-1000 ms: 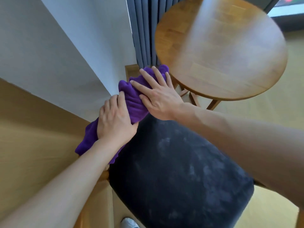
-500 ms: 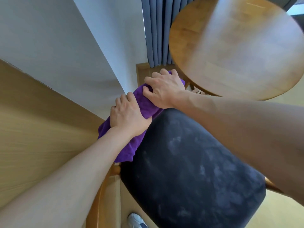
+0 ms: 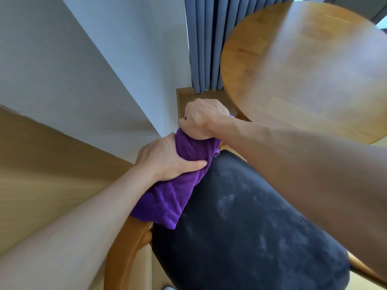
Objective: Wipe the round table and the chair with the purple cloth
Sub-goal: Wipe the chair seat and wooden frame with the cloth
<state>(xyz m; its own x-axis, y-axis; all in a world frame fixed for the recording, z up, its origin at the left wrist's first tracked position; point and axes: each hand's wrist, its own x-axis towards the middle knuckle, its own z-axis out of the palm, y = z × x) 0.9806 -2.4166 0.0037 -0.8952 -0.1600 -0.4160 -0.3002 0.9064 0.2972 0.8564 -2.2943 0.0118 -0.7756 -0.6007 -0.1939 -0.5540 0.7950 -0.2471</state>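
Here, purple cloth (image 3: 167, 197) bunched, creased.

A: How much of the purple cloth (image 3: 167, 197) can you see?

B: Only part. The left hand (image 3: 165, 162) and right hand (image 3: 203, 122) cover its upper stretch, and its far end is lost behind the right hand.

A: And the fingers?

B: Curled out of sight on both hands, over the cloth's far side.

A: The chair (image 3: 251, 227)?

B: The rail under the cloth is hidden. The right forearm covers the seat's right side, and the bottom edge cuts the seat off.

A: The tabletop (image 3: 303, 70)?

B: Cropped at the right edge and blurred by glare. At the bottom edge there is a small white thing (image 3: 167, 288), too cut off to name.
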